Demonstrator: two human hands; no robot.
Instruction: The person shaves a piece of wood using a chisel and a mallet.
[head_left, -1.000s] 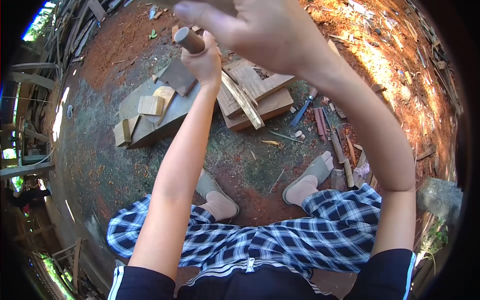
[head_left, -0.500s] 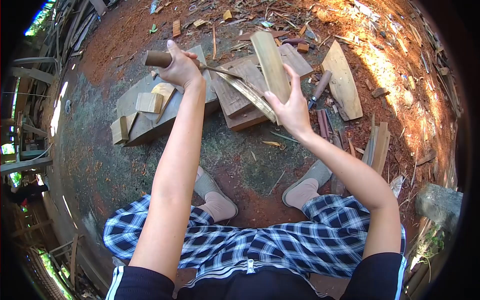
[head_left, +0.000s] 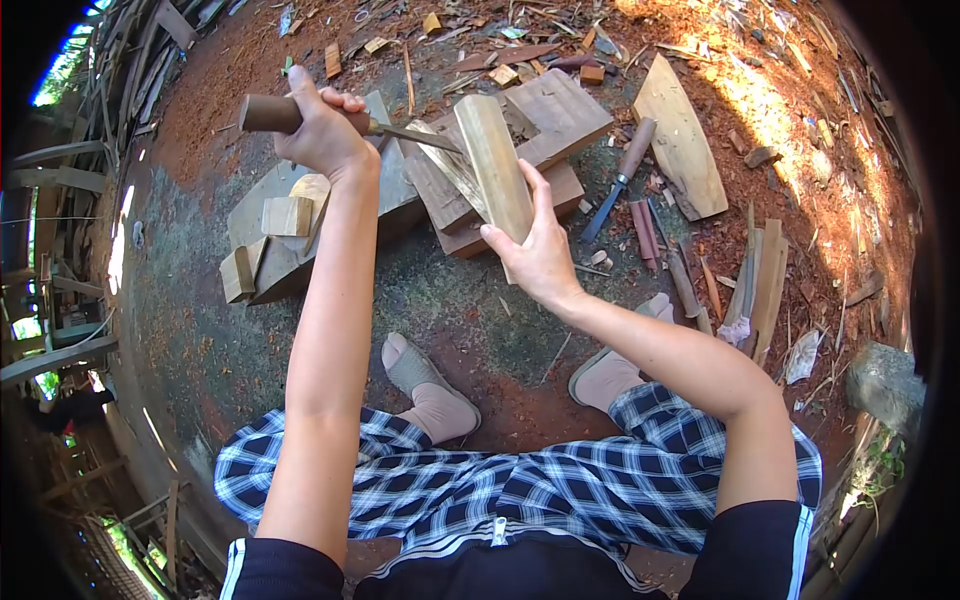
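My left hand (head_left: 325, 125) is closed around the brown wooden handle (head_left: 268, 114) of a chisel, thumb pointing up. Its slim metal shaft (head_left: 415, 135) runs rightward, the tip overlapping a pale wooden block (head_left: 495, 165). That block stands nearly upright in my right hand (head_left: 543, 255), fingers along its right edge and thumb on the near side. A light, streaked strip of wood (head_left: 448, 170) slants down beside the block, under the shaft. Below them lie stacked brown wooden blocks (head_left: 560, 115), the upper one with a notch cut in it.
Left of the stack is a grey slab (head_left: 270, 265) bearing small wood offcuts (head_left: 287, 216). To the right lie a knife (head_left: 622, 180), a pointed board (head_left: 680, 140) and several handled tools (head_left: 685, 285). Wood scraps litter the ground; a stone block (head_left: 887, 388) stands far right.
Both hands have shifted left in view, still holding the chisel and the wooden block. The block has come lower, and the knife on the ground is now uncovered.
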